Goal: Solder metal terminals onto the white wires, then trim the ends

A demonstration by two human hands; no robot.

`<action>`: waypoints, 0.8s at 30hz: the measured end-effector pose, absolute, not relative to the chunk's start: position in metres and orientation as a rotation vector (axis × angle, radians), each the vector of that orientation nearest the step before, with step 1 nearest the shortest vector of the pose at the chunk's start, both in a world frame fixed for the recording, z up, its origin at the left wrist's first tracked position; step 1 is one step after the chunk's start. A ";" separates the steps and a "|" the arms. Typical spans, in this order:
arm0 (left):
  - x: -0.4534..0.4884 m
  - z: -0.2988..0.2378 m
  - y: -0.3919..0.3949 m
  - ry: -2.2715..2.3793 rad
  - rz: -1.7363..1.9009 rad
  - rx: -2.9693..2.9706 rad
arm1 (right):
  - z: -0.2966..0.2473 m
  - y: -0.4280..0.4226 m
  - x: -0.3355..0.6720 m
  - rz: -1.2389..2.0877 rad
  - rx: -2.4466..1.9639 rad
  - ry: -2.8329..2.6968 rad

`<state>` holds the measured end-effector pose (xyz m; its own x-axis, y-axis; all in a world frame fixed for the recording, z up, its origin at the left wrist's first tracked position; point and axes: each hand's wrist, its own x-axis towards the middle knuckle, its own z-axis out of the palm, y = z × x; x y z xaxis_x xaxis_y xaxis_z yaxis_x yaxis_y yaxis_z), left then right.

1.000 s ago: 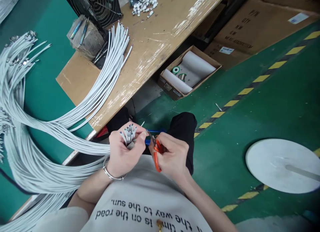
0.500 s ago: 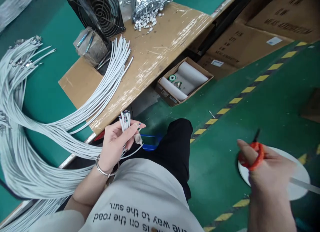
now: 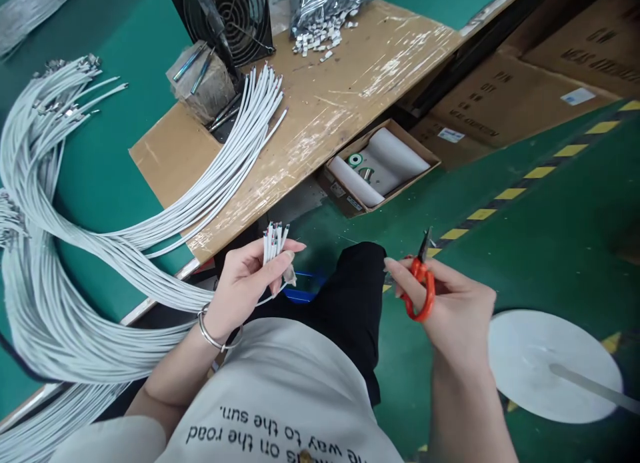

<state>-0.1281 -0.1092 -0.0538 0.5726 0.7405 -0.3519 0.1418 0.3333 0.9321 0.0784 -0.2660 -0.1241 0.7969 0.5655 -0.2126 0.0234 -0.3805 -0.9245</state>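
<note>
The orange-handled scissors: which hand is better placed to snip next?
Probably the right hand: it holds the scissors, while the left hand grips a bunch of white cables.

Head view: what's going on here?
A person's left hand holds a bunch of white cables near their tips, which point up from the fist. The right hand holds orange-handled scissors off to the side, apart from that bunch. Another bunch lies partly across the brown board, its tips near a fan.

Grn floor w/ yel/blk striped line; grn-top bench, cardbd boxes beside.
</note>
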 end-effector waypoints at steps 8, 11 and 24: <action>-0.129 -0.049 -0.118 0.941 0.411 1.173 | -0.081 -0.216 0.038 0.738 -1.445 -0.645; -0.130 -0.048 -0.120 0.896 0.388 1.185 | -0.077 -0.204 0.029 0.765 -1.390 -0.699; -0.130 -0.043 -0.122 0.828 0.412 1.264 | -0.078 -0.201 0.019 0.890 -1.258 -0.647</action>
